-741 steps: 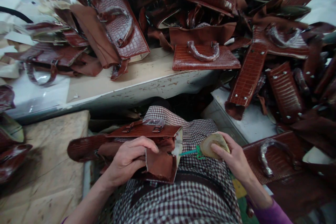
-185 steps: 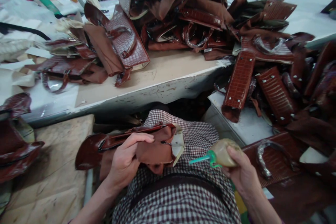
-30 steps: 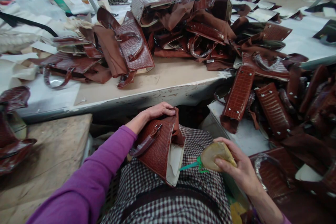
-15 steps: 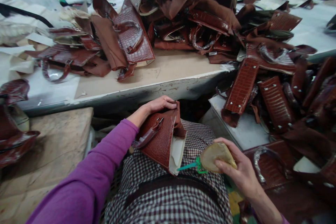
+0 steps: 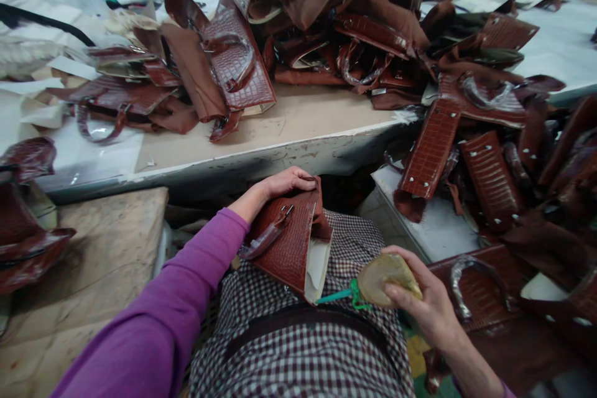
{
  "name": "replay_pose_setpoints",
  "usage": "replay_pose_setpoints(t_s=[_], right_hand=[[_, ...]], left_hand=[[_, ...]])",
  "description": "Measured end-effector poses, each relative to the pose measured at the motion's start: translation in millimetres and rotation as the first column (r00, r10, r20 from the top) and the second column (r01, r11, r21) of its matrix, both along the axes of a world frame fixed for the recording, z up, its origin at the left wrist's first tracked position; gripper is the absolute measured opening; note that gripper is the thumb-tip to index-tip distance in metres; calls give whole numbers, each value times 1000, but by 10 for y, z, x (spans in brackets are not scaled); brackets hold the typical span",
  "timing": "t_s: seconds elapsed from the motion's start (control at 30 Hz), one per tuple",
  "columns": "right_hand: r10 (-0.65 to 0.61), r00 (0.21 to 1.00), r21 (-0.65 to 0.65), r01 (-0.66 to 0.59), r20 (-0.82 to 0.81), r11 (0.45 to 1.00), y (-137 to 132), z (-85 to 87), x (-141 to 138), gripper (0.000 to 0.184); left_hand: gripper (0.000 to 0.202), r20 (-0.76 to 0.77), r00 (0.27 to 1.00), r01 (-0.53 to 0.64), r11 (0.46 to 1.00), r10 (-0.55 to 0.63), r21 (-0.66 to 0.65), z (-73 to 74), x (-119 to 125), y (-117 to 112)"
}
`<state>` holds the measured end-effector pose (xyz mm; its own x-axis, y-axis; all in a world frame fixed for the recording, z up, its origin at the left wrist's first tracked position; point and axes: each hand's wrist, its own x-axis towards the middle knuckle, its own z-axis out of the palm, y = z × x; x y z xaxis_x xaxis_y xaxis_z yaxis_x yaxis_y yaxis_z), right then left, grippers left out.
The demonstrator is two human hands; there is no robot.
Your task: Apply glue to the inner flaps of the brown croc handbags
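Note:
A brown crocodile-pattern handbag (image 5: 286,239) rests on my lap, tilted, with its pale inner side edge (image 5: 317,267) facing right. My left hand (image 5: 290,181) is closed on the bag's upper part, by the brown lining cloth (image 5: 321,208). In my right hand (image 5: 422,292) is a soft, yellowish glue bottle (image 5: 380,280), squeezed between thumb and fingers. Its thin green nozzle (image 5: 336,295) points left, and the tip meets the bag's lower corner. Whether glue is coming out is too small to tell.
Ahead, a worktable (image 5: 205,143) bears a heap of brown handbags (image 5: 242,74). More bag parts (image 5: 426,155) are piled on a white stand (image 5: 443,239) at right. A cardboard-topped surface (image 5: 93,261) with another bag (image 5: 23,236) stands left. A checked apron (image 5: 298,354) covers my lap.
Both hands, the handbag and the bottle keep nearly the same places. The nozzle tip stays at the bag's lower corner. The view has shifted slightly.

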<state>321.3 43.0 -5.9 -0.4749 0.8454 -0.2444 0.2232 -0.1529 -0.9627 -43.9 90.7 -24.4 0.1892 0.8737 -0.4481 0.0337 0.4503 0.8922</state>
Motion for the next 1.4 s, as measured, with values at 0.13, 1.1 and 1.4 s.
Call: replay_pose_setpoints(t_s=[0.13, 1.1, 1.4], right_hand=[[9, 999, -87, -13, -46, 996, 47, -91, 35, 46], [-364, 902, -360, 267, -233, 894, -61, -81, 31, 44], [-595, 743, -333, 502, -308, 798, 98, -80, 58, 38]], left_hand=[[34, -13, 1000, 9, 1000, -9, 7, 5, 7, 5], [27, -137, 990, 56, 990, -38, 130, 380, -69, -113], [18, -471, 857, 131, 795, 209, 592, 1236, 81, -754]])
